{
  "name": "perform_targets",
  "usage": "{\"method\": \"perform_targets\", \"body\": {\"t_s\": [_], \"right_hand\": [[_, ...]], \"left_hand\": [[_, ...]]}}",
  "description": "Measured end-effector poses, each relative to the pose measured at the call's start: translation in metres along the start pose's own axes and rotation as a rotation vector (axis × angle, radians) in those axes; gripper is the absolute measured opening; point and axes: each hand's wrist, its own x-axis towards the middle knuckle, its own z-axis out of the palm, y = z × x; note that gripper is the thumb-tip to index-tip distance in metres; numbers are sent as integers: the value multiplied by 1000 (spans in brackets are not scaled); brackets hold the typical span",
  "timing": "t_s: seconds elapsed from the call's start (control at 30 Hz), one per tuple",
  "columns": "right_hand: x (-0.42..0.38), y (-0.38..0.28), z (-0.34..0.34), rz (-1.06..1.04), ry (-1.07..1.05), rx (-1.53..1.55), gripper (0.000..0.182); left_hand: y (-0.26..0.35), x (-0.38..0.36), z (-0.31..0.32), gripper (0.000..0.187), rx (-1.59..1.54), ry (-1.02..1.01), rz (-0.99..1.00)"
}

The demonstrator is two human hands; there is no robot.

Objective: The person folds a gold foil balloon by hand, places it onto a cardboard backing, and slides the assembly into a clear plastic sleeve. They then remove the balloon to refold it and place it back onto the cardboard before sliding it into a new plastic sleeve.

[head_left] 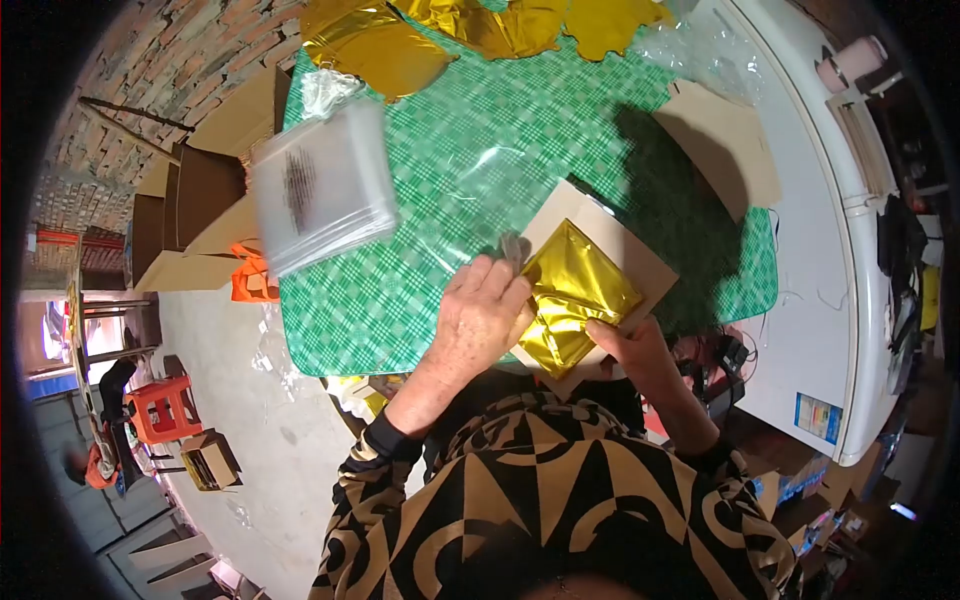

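Note:
A folded gold foil packet [585,285] lies on a tan cardboard sheet [648,272] at the near edge of the green checked table [450,130]. My right hand [640,350] grips the lower right of the cardboard and foil, thumb on top of the foil. Against the foil's left edge rests my left hand [485,310], its fingers curled together; what they pinch, if anything, is hidden. Clear crinkled plastic [513,247] shows just beyond those fingers. A dark object [590,192] sticks out at the cardboard's far corner.
A stack of clear plastic bags [325,185] stands at the table's left, with white string [330,92] behind it. Gold foil sheets [390,50] lie along the far edge. Another cardboard piece [720,145] and a white appliance [810,240] are at right.

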Motion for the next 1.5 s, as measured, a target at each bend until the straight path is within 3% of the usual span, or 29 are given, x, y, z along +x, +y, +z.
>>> {"method": "perform_targets", "body": {"t_s": [0.13, 0.17, 0.27, 0.43, 0.53, 0.57, 0.67, 0.7, 0.73, 0.77, 0.83, 1.0, 1.13, 1.2, 1.27, 1.37, 1.5], "right_hand": [[13, -6, 14, -102, -16, 56, 24], [15, -8, 19, -133, -17, 92, 24], [15, -12, 37, -209, 59, 132, 25], [22, 3, 39, -204, -3, 268, 30], [18, -1, 46, -328, 37, 368, 34], [22, 7, 44, -295, 68, 354, 39], [10, -15, 52, -375, 97, 437, 33], [8, -19, 55, -383, 113, 463, 33], [8, -17, 55, -390, 101, 475, 33], [7, -12, 57, -392, 89, 490, 34], [7, 0, 62, -378, 64, 523, 33], [-3, 19, 73, -252, 9, 636, 26], [-12, 38, 54, -80, -160, 502, 26], [-17, 63, 41, -262, -184, 453, 37], [-38, 59, 20, -387, -66, 154, 45], [-55, 52, 2, -320, 169, 133, 43], [-56, 58, -6, -333, 100, 32, 33]], "left_hand": [[-10, 4, 6, 19, -6, 49, 127], [-15, 0, 8, 21, 1, -8, 103], [-19, 9, -5, 21, 4, 82, 118], [-10, 7, -22, 24, 58, 41, 272], [-12, 15, -34, 23, -41, 280, 89], [-13, 10, -36, 39, -55, 300, -45], [-4, -4, -15, 53, -928, 560, -521], [8, -8, -23, 64, -1316, 427, -650], [20, -8, -20, 69, -1558, 427, -775], [24, -14, -17, 73, -1642, 310, -848], [37, -27, -3, 79, -1704, 230, -873], [63, -35, 0, 53, -1772, 392, -985], [64, -42, -3, 43, -1750, 488, -984], [56, -53, -9, 47, -1740, 447, -993], [55, -64, -19, 48, -1770, 428, -1053], [61, -88, -25, 48, -1756, 368, -1153], [72, -121, -19, 50, -1713, 229, -1182]]}}
